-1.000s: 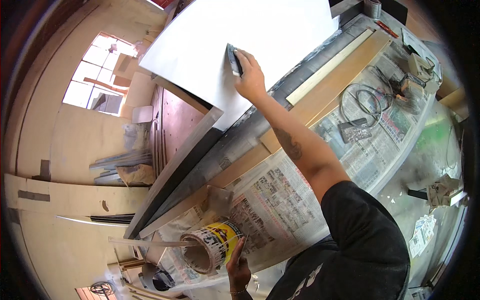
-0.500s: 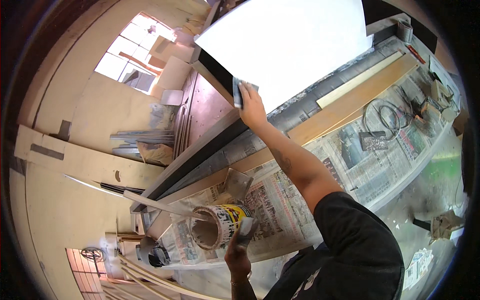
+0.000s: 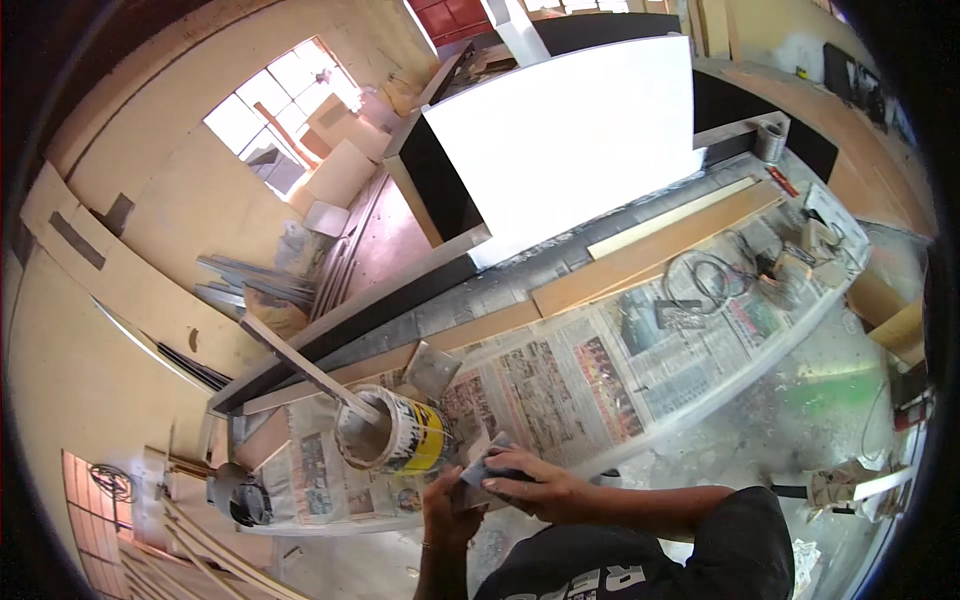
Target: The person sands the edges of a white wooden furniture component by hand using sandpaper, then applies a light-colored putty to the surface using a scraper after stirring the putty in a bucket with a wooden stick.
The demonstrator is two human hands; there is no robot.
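My right hand (image 3: pixel 540 485) has its fingers closed round a grey putty spreader (image 3: pixel 486 468). My left hand (image 3: pixel 447 508) meets it at the bench's near edge, gripping a flat, putty-smeared scraper mostly hidden behind the fingers. Just beyond the hands stands a putty-stained white and yellow bucket (image 3: pixel 425 440) with a long wooden stick (image 3: pixel 310 370) leaning out of its mouth. A square grey plate (image 3: pixel 432 370) lies behind the bucket. Farther off, a bright white panel (image 3: pixel 570 150) rises upright from the dark frame.
Newspaper (image 3: pixel 540 390) covers the workbench. Wooden strips (image 3: pixel 660 245) lie lengthwise across it. To the right are a coiled cable (image 3: pixel 700 285) and a red-handled tool (image 3: pixel 782 181). A dark round container (image 3: pixel 240 495) sits at the left end. Several long strips lean at lower left.
My right hand has come down from the white panel's left edge with the spreader and joined my left hand beside the bucket. The view has shifted, showing more room behind the panel.
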